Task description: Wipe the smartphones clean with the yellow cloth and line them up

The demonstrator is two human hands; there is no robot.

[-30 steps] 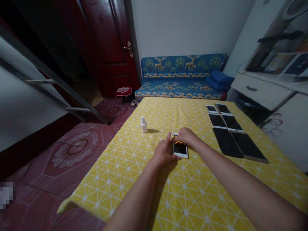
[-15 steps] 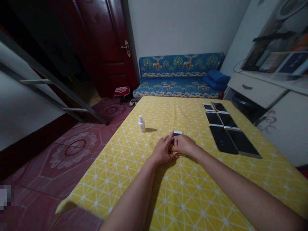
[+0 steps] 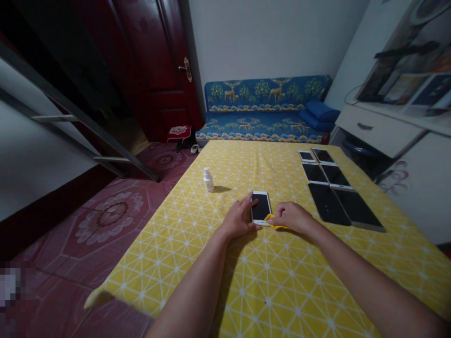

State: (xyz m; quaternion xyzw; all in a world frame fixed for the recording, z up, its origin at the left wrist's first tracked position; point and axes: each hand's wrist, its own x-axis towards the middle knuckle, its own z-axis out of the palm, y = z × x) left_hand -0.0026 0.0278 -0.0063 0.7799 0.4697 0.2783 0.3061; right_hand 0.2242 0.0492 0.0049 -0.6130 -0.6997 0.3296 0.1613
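A white-framed smartphone (image 3: pixel 260 206) lies flat on the table with its dark screen up. My left hand (image 3: pixel 239 217) grips its left side, with fingers at the upper edge and the thumb by the lower edge. At the phone's lower right corner, my right hand (image 3: pixel 293 216) pinches a small yellow cloth (image 3: pixel 276 222), partly hidden under the fingers. The cloth touches the phone's edge there. Beyond my left hand stands a small white bottle (image 3: pixel 208 181), upright.
Several phones lie in two columns at the table's right, among them a large black phone (image 3: pixel 327 204). A yellow patterned tablecloth (image 3: pixel 190 244) covers the table. Behind it is a blue sofa (image 3: pixel 260 110); a white cabinet (image 3: pixel 382 134) stands at the right.
My right hand has moved right with the yellow cloth, from over the phone's screen to its lower right corner. More of the screen shows. My left hand stays on the phone.
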